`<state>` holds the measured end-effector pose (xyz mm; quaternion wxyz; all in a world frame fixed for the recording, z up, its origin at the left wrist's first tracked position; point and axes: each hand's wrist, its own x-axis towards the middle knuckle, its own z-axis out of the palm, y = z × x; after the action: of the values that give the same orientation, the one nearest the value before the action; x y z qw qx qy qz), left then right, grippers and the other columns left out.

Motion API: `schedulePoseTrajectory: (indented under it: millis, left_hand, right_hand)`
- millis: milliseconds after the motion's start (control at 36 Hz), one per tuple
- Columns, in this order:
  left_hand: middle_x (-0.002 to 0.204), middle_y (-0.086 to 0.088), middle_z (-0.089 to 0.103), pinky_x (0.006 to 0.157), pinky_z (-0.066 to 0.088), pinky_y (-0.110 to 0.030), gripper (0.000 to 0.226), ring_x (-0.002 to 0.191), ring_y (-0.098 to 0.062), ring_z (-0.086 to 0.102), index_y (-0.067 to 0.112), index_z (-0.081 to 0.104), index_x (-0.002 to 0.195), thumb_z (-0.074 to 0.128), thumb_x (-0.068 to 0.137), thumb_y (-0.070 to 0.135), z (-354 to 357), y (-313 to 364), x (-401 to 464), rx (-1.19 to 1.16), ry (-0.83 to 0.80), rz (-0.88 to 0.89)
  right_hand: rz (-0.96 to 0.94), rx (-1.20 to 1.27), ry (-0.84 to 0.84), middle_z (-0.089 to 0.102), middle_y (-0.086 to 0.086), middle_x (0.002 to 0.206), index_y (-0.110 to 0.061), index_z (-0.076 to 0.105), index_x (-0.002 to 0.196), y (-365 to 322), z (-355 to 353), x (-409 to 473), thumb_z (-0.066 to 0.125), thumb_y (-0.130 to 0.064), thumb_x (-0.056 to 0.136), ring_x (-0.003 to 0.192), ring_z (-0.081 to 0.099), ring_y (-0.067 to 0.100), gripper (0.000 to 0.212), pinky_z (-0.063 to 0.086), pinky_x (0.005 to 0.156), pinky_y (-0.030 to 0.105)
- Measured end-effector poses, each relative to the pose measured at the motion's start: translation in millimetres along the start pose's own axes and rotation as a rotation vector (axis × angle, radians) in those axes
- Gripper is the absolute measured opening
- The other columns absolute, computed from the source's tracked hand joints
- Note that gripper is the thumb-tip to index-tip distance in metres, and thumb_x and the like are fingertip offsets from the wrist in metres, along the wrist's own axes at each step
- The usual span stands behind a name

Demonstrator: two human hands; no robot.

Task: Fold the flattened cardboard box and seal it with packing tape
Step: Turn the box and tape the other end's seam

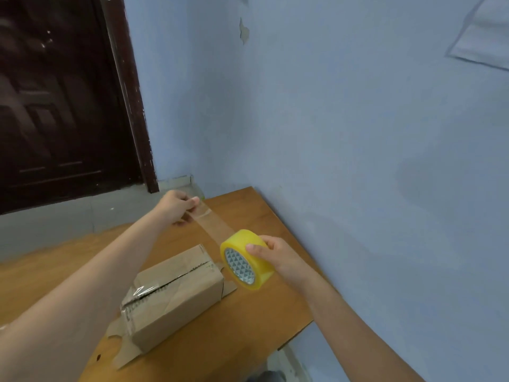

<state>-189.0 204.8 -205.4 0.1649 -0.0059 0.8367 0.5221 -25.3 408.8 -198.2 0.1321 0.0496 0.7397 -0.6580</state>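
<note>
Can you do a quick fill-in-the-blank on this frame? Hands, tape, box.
1. The right hand grips the yellow ____ of tape.
2. The left hand pinches the free end of the clear tape strip, pulled out ____ the table.
3. The cardboard box rests on the ____, with no hand touching it.
4. The seam along the box top is ____ in the middle, with tape only at its near end.

Missing words: roll; above; table; untaped

Both forearms are bare, no sleeve showing anywhere along them, and they enter from the 7 and 5 o'clock corners. The left hand (176,205) and right hand (275,255) wear nothing (no glove, ring or watch visible).
</note>
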Motion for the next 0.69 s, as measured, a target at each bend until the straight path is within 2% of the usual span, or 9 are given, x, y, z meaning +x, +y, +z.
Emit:
schedulePoseTrajectory:
  millis: [83, 194, 250, 333, 417, 472, 556, 694]
  left_hand:
    - [0.074, -0.007, 0.059, 0.055, 0.046, -0.03, 0.025, 0.055, -0.02, 0.055, 0.007, 0.055, 0.075, 0.053, 0.096, 0.02, 5.2, -8.5, 0.6, -0.026, -0.051, -0.034]
    - [0.072, -0.005, 0.059, 0.054, 0.049, -0.029, 0.022, 0.056, -0.019, 0.054, 0.009, 0.055, 0.075, 0.055, 0.095, 0.018, 15.9, -19.7, 5.3, -0.013, -0.064, -0.031]
    - [0.072, -0.006, 0.059, 0.053, 0.047, -0.028, 0.022, 0.054, -0.02, 0.053, 0.009, 0.055, 0.074, 0.055, 0.095, 0.016, 21.0, -24.5, 9.4, 0.016, -0.038, -0.02]
    - [0.066, -0.006, 0.057, 0.049, 0.045, -0.027, 0.024, 0.05, -0.021, 0.051, 0.007, 0.056, 0.071, 0.057, 0.093, 0.014, 27.2, -32.0, 17.8, 0.08, 0.022, -0.004]
    - [0.068, -0.008, 0.061, 0.053, 0.049, -0.03, 0.023, 0.048, -0.02, 0.052, 0.005, 0.059, 0.072, 0.059, 0.092, 0.016, 31.1, -36.6, 22.5, 0.173, 0.02, 0.015]
    - [0.073, -0.009, 0.065, 0.066, 0.053, -0.037, 0.021, 0.051, -0.019, 0.055, 0.004, 0.062, 0.075, 0.06, 0.091, 0.019, 33.1, -39.7, 25.2, 0.242, 0.002, 0.016]
    - [0.065, -0.004, 0.062, 0.069, 0.052, -0.035, 0.025, 0.052, -0.019, 0.056, 0.01, 0.059, 0.066, 0.064, 0.088, 0.021, 36.1, -47.0, 29.5, 0.296, -0.016, 0.016]
    - [0.063, -0.006, 0.062, 0.071, 0.052, -0.038, 0.033, 0.058, -0.023, 0.058, 0.013, 0.053, 0.057, 0.066, 0.086, 0.023, 39.1, -58.6, 31.1, 0.314, -0.015, -0.02]
  right_hand:
    - [0.002, -0.01, 0.019, 0.065, 0.004, 0.085, -0.011, 0.066, 0.097, 12.4, -0.2, -1.3, 0.07, -0.051, 0.066, 0.075, 0.061, 0.017, 0.051, 0.048, 0.063, 0.025]
    - [-0.002, 0.001, 0.041, 0.065, 0.0, 0.074, -0.015, 0.067, 0.087, 22.5, 3.3, -1.4, 0.072, -0.053, 0.062, 0.064, 0.059, 0.013, 0.046, 0.047, 0.056, 0.023]
    - [0.009, 0.034, 0.031, 0.066, 0.001, 0.071, -0.015, 0.066, 0.085, 26.0, 6.5, -1.4, 0.071, -0.052, 0.063, 0.06, 0.061, 0.014, 0.043, 0.049, 0.056, 0.025]
    - [0.037, 0.063, 0.006, 0.067, 0.011, 0.067, -0.005, 0.062, 0.096, 29.8, 11.6, -2.5, 0.065, -0.05, 0.074, 0.054, 0.064, 0.017, 0.051, 0.052, 0.055, 0.026]
    - [0.059, 0.126, -0.056, 0.067, 0.011, 0.066, -0.002, 0.057, 0.097, 33.7, 14.1, -5.1, 0.054, -0.04, 0.087, 0.056, 0.064, 0.02, 0.039, 0.053, 0.06, 0.029]
    - [0.091, 0.168, -0.089, 0.068, 0.009, 0.068, -0.005, 0.058, 0.094, 34.3, 14.6, -7.2, 0.053, -0.033, 0.088, 0.061, 0.065, 0.022, 0.029, 0.053, 0.064, 0.03]
    - [0.126, 0.163, -0.103, 0.067, 0.005, 0.073, -0.007, 0.055, 0.095, 35.4, 14.4, -9.5, 0.056, -0.024, 0.085, 0.064, 0.067, 0.021, 0.02, 0.054, 0.064, 0.031]
    - [0.132, 0.132, -0.076, 0.065, 0.007, 0.077, 0.002, 0.054, 0.106, 32.8, 17.4, -11.1, 0.057, -0.023, 0.085, 0.062, 0.067, 0.013, 0.033, 0.053, 0.06, 0.023]
